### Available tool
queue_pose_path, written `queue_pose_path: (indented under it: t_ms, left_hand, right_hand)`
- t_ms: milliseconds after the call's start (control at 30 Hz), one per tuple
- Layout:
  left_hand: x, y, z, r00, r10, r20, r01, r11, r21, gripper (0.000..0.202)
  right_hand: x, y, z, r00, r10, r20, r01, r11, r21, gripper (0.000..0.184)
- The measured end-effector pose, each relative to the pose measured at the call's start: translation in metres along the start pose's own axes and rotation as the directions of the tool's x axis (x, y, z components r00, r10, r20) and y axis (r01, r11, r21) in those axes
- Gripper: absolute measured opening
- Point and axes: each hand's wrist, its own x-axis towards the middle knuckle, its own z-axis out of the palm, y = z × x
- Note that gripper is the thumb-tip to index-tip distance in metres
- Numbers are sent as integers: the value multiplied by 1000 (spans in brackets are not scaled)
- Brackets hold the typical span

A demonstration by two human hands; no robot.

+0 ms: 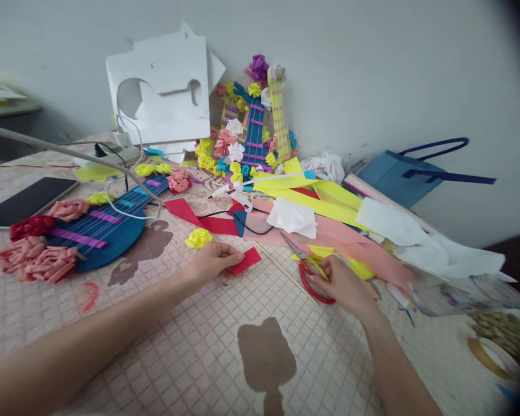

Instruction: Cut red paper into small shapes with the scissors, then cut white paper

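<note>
My left hand [219,260] pinches a small red paper rectangle [248,260] between thumb and fingers, just above the table. A yellow crepe paper flower [199,238] lies behind that wrist. On the right, my right hand [340,283] is closed at the handles of a pair of scissors [302,257] with a red loop. The scissors' blades point away and to the left, slightly apart; part of the handles is hidden by my fingers. Between the hands lies a thin wooden stick [286,271]. Yellow paper scraps [321,251] lie just beyond the scissors.
A blue paper guitar [117,231] with flowers lies left, beside a dark tablet [28,199]. Decorated guitars [255,130] lean on the wall near a white foam board [160,86]. A glue gun [227,190], pink paper [342,242] and a tape roll [494,357] lie about.
</note>
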Motion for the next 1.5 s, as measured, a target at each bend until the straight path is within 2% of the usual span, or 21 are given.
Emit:
queue_pose_path:
  t_ms: [200,333,400,500,567,633,733,833,867,1000,1133,1300,1367,1500]
  left_hand:
    - [-1,1,-1,1000,21,9,-21,999,-48,25]
    - [-2,5,-2,1000,20,7,-20,997,-77,27]
    - [-3,7,-3,1000,30,8,-29,995,-93,28]
    - [-2,9,-3,998,59,-14,-60,990,-124,29]
    - [-2,8,-2,997,64,-53,-72,985,-157,28]
    - [-2,5,-1,994,68,-87,-83,979,-187,27]
    - [-2,2,2,990,93,-104,-113,971,-208,27]
    - [-5,0,6,987,115,-112,-137,968,-210,27]
    - [-6,-1,7,986,119,-115,-141,968,-208,28]
    - [-11,-2,11,991,109,-76,-122,974,-191,30]
    - [-8,-2,8,996,88,-5,-88,986,-142,33]
    - [0,-3,2,987,139,85,-141,990,23,30]
    - [0,-3,2,985,154,78,-156,987,29,30]
    - [-3,-3,5,988,151,-14,-151,988,-11,29]
  right_hand:
    - [-1,-6,-5,1000,-12,26,12,1000,-6,20]
    - [-14,-5,-19,1000,-4,30,2,999,36,18]
    - [-20,-7,-29,999,28,43,-32,995,92,19]
    - [-22,-22,-40,997,18,74,-40,950,309,25]
    - [-19,-41,-41,990,-34,140,-39,873,486,30]
    - [-12,-66,-34,979,-43,198,-96,762,640,31]
    - [2,-103,-13,980,-32,196,-158,471,868,31]
    - [12,-131,11,976,-4,218,-210,245,946,39]
    - [14,-138,18,978,0,210,-205,226,952,40]
    - [14,-150,31,979,-24,203,-194,206,959,37]
    - [13,-144,28,976,-62,209,-190,234,954,32]
    - [14,-138,24,962,-123,243,-200,286,937,29]
    - [14,-139,24,964,-121,235,-193,290,937,29]
    - [10,-143,25,961,-108,256,-224,245,943,34]
